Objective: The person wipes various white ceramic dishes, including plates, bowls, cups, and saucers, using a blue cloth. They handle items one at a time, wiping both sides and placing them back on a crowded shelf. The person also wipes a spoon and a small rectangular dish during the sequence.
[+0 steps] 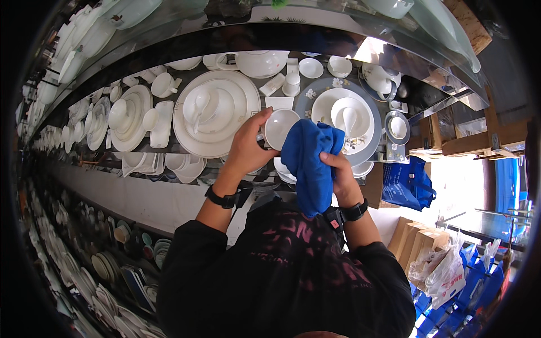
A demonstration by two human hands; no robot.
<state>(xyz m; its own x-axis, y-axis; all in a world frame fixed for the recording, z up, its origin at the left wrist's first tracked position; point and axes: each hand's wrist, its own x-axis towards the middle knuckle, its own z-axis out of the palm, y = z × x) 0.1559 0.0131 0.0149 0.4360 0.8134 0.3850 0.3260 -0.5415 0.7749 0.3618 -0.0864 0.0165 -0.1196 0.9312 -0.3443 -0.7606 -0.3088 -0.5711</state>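
My left hand (250, 145) grips a white porcelain cup (280, 132), fingers at its far side and thumb at its near side. The cup's mouth faces up towards me, and part of its handle shows by my palm. A bunched blue cloth (312, 167) hangs from my right hand (343, 171), the thumb pressed on it. The cloth overlaps the cup's right edge from this view; whether it touches the cup I cannot tell. Right of the cloth, a white bowl with a spoon (350, 116) rests on stacked plates with a blue-grey rim (372, 143).
Left of my hand, stacked white plates (181, 122) bear a bowl and spoon. A teapot (262, 63), small bowls (310, 67) and a shaker (291, 84) stand behind. A glass shelf edge (422, 55) overhangs the display. A blue bag (408, 183) and cardboard boxes (422, 241) are at right.
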